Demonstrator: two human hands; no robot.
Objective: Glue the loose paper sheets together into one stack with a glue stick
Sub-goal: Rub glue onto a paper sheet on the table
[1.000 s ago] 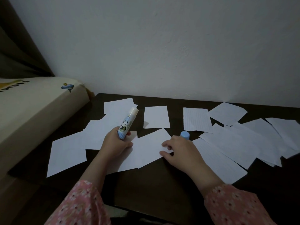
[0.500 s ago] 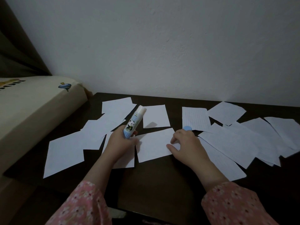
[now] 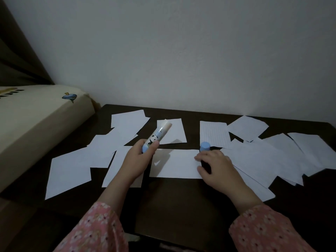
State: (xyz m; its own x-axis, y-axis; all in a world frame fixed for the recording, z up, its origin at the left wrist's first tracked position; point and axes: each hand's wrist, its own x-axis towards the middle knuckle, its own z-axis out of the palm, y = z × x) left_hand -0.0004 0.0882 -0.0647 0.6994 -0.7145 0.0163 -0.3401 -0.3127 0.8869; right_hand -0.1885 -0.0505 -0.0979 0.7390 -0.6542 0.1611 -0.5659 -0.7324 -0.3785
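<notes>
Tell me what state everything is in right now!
Panda-printed blue glue stick: uncapped, tilted, off the table, gripped by left hand.
Small blue round cap: off the stick, beside right hand.
White rectangular paper sheet in the middle: flat, right hand's fingers on its edge.
Other white paper sheets: loose, scattered, some overlapping.
Dark wooden table: strewn with papers.

I see the uncapped glue stick (image 3: 156,138), pale body with a panda label and blue base, tilted with its tip toward the far right above the sheets. Its blue cap (image 3: 205,146) stands just right of centre. White paper sheets (image 3: 254,157) lie scattered and partly overlapping across the dark table; one sheet (image 3: 177,163) lies flat at the near centre.
</notes>
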